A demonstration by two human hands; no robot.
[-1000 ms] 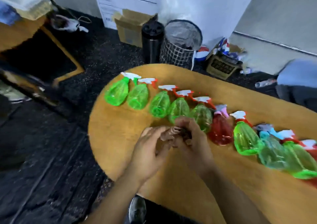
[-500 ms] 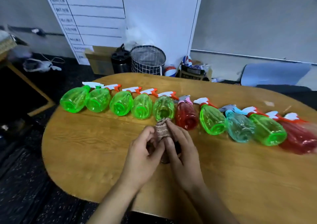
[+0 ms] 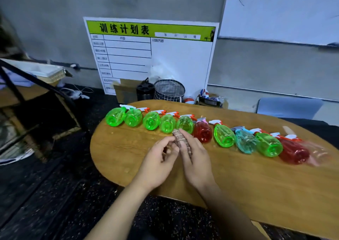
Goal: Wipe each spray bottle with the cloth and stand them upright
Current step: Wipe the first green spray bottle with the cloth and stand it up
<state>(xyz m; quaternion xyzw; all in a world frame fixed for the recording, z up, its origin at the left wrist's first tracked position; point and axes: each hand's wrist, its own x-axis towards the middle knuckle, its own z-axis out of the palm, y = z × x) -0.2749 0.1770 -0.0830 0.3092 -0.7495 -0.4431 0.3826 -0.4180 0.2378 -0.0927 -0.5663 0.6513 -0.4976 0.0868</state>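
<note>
- Nearest the camera, two bare forearms reach over the near edge of the wooden counter [image 3: 247,181], and the hands meet close together above it.
- The right hand [image 3: 197,159] has its fingers curled round a rolled brownish cloth [image 3: 180,140]; the roll's far end sticks out past the fingertips.
- The left hand [image 3: 158,161] is just beside it, fingers bent, its fingertips pinching the cloth from the left side.
- The cloth is held between both hands just in front of the row of bottles, near the fifth green one.
- Behind the hands, spray bottles lie on their sides in a row across the counter, bases toward the camera and trigger heads pointing away.
- From the left: five green bottles, starting with the leftmost green bottle [image 3: 115,116]; then a red bottle [image 3: 202,133], a green one [image 3: 224,136], a blue bottle [image 3: 245,141], another green [image 3: 268,144], and a second red bottle [image 3: 293,150].
- At the far right end something pale and blurred lies beside that; I cannot tell what it is.
- On the floor beyond the counter stand a wire basket [image 3: 169,91], a dark bin [image 3: 145,92] and a cardboard box [image 3: 124,93].
- A whiteboard chart [image 3: 165,56] with a green header leans against the grey wall.
</note>
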